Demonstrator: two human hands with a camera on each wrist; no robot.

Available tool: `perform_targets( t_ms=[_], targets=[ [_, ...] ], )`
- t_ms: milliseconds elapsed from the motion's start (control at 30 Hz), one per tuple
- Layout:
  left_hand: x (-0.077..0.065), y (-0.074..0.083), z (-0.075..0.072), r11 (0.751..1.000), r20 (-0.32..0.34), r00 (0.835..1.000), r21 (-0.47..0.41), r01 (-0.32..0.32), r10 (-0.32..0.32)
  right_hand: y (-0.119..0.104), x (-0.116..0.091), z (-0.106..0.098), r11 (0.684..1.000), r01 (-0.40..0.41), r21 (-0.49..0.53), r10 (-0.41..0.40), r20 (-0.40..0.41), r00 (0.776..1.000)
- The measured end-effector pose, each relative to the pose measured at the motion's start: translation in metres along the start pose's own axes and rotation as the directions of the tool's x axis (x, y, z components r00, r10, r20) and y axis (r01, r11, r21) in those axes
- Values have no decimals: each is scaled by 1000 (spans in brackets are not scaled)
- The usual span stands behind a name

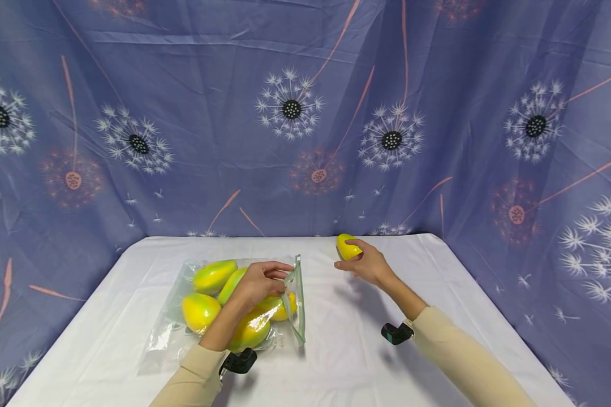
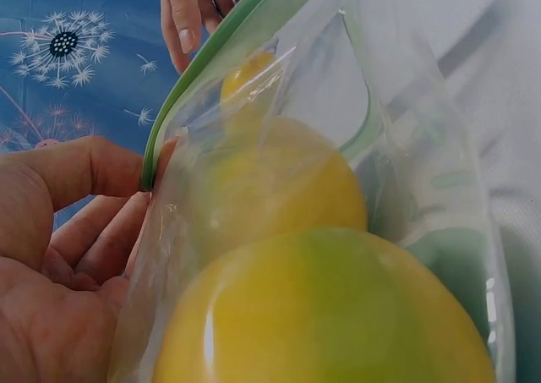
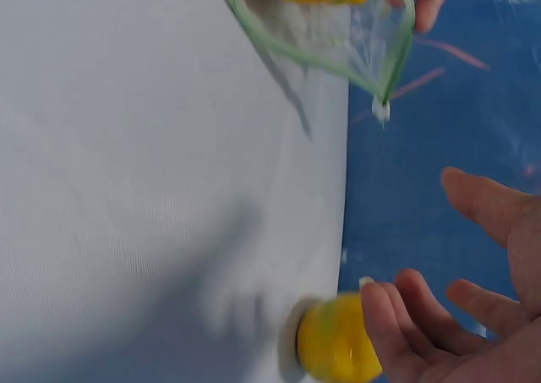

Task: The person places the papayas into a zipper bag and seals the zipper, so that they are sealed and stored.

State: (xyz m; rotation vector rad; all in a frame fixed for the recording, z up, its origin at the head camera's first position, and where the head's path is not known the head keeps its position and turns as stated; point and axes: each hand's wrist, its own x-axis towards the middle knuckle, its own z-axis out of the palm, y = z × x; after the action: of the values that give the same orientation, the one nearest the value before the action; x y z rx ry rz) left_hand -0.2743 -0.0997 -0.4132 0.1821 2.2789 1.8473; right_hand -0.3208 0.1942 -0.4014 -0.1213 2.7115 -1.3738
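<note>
A clear zip bag [image 1: 301,316] with a green-edged mouth lies on the left half of the table, holding several yellow-green mangoes [image 1: 201,312]. My left hand [image 1: 257,285] pinches the rim of its mouth between thumb and fingers, and the mouth gapes toward the right. In the left wrist view the green rim [image 2: 193,72] sits between thumb and fingertips. One loose mango [image 1: 347,247] lies at the table's back edge. My right hand [image 1: 369,264] is right beside it, fingers and thumb spread apart; in the right wrist view the fingertips overlap that mango [image 3: 336,339].
A white cloth [image 1: 336,362] covers the table. Behind and along both sides hangs a blue curtain [image 1: 209,169] with dandelion prints. Each wrist carries a black camera mount [image 1: 397,333].
</note>
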Motion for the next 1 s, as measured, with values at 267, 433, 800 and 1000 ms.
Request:
perform_targets(
  t_ms=[267,433,800,1000],
  targets=[
    [-1,-2,-2,1000,5,1000,-1,2,-2,20,12,-19,991,-23,-130,5,-139,990],
    [-2,-1,-1,1000,2,1000,9,0,0,33,17,-21,985,-65,-159,37,-173,984],
    [-1,-1,-3,1000,4,1000,5,14,-14,51,34,-6,984,-118,-137,96,-156,983],
    [1,1,-2,1000,-5,1000,8,-1,1,53,40,0,988,-128,-87,114,-155,981]
  ],
)
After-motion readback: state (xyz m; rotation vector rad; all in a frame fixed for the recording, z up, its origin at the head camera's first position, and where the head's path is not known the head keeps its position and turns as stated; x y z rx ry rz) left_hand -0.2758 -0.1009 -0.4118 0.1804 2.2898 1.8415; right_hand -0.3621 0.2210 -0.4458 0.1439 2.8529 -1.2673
